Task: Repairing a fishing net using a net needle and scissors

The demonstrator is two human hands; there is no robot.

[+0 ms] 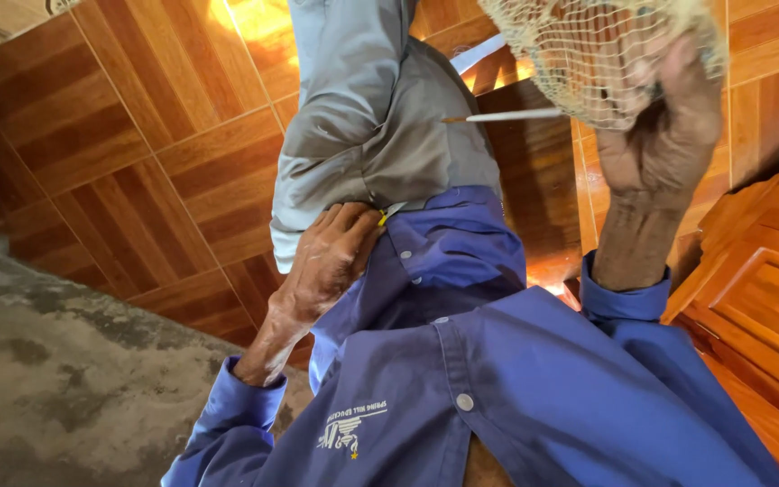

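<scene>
Right hand (664,135) at 1 o'clock grips bunched netting (601,54); left hand (331,257) pinches something small and yellow by the grey trousers (380,135). Keep mesh taut, I'd say.

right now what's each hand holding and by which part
The right hand grips a bunched pale net from below, with a thin white stick poking out beside it. The left hand pinches a small yellow item at the trouser waistband.

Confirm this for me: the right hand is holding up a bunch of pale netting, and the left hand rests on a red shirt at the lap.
Not quite. In the head view the right hand does hold up the pale netting, but the shirt under the left hand is blue, not red. The hand lies where the blue shirt meets the grey trousers.
</scene>
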